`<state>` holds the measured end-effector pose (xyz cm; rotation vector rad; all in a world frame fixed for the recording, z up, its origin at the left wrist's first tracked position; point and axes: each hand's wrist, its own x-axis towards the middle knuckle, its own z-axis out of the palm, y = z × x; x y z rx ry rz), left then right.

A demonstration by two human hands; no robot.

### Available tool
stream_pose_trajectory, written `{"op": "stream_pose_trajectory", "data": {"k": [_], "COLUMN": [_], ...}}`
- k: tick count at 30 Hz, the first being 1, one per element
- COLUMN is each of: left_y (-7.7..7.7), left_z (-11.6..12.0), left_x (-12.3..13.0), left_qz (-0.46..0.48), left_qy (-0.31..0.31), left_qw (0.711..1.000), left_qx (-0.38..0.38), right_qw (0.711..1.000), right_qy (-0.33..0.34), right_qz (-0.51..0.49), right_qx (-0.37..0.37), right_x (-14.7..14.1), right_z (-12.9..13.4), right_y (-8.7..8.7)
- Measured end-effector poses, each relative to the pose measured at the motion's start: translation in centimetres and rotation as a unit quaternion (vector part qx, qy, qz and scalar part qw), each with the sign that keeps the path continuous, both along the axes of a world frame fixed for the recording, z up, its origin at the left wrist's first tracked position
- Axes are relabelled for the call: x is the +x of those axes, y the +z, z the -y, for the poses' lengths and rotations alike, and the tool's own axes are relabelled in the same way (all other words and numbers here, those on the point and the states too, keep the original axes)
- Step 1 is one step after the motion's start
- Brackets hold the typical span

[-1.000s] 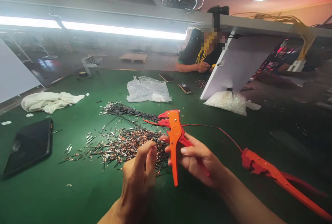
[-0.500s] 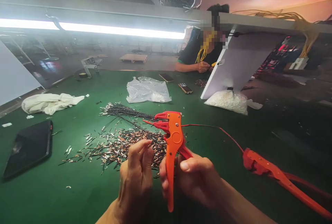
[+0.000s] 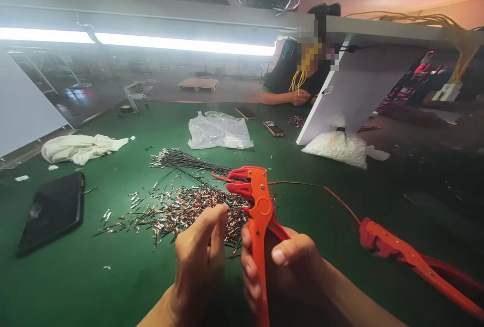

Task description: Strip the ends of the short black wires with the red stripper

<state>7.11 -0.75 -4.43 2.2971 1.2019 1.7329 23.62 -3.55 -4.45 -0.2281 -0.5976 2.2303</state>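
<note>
Orange-and-red wire strippers [image 3: 260, 211] stand nearly upright in my right hand [image 3: 298, 266], its fingers wrapped around the handles and the thumb lying along the right side. A thin red wire [image 3: 295, 182] runs to the right from the tool's head, and a short end of it shows left of the jaws. My left hand [image 3: 198, 251] is closed just left of the tool, thumb and fingers pressed together; whatever they hold is hidden. Behind both hands lie a bundle of black wires [image 3: 189, 160] with bared ends and a heap of short wire scraps [image 3: 192, 211].
Second orange strippers [image 3: 408, 254] lie at right. A dark phone or tablet [image 3: 55, 213], white cloth [image 3: 83, 149], clear plastic bag [image 3: 219, 131] and bag of white pieces [image 3: 336, 148] rest on the green table [image 3: 124, 286]. Across it, a person [image 3: 291, 74] handles yellow wires.
The view has shifted slightly. The strippers have tilted a little to the left and sit lower, their jaws closer together. More of my right fingers now show around the handle.
</note>
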Motion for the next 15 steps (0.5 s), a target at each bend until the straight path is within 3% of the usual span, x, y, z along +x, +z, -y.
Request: {"op": "stream_pose_trajectory", "data": {"k": [15], "left_y": [-0.44], "left_z": [0.06], "left_x": [0.2], "left_qz": [-0.005], "left_qy": [-0.07], "left_qw": [0.997], "left_qx": [-0.007], "right_qw": [0.999], "right_qy": [0.035], "right_qz": [-0.033], "right_qx": [0.009], "right_x": [-0.44], "right_z": [0.46], "right_y": [-0.43]}}
